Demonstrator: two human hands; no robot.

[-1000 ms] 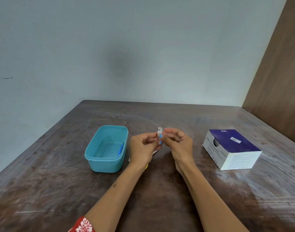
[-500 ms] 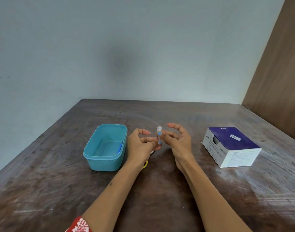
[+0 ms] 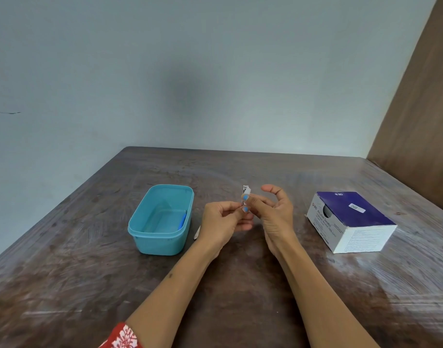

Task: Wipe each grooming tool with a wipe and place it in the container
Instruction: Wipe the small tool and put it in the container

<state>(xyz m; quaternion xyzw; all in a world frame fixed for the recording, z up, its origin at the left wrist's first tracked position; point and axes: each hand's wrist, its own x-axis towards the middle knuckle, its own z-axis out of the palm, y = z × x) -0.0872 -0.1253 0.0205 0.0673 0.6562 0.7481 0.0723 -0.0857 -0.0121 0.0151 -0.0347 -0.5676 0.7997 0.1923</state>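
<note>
Grip: my left hand (image 3: 223, 222) and right hand (image 3: 270, 212) both pinch the nail clipper (image 3: 246, 194).
Technique: I'd wipe every face, holding firmly.

Dark brown wooden table (image 3: 240, 310), worn and streaked, running back to pale wall. Teal plastic container (image 3: 162, 243) sitting on it at left of centre. White and purple box of swabs (image 3: 351, 222) lying at right, well apart from container. Thin pale stick-like item (image 3: 197, 232) lying just beside container's right wall, partly hidden.
</note>
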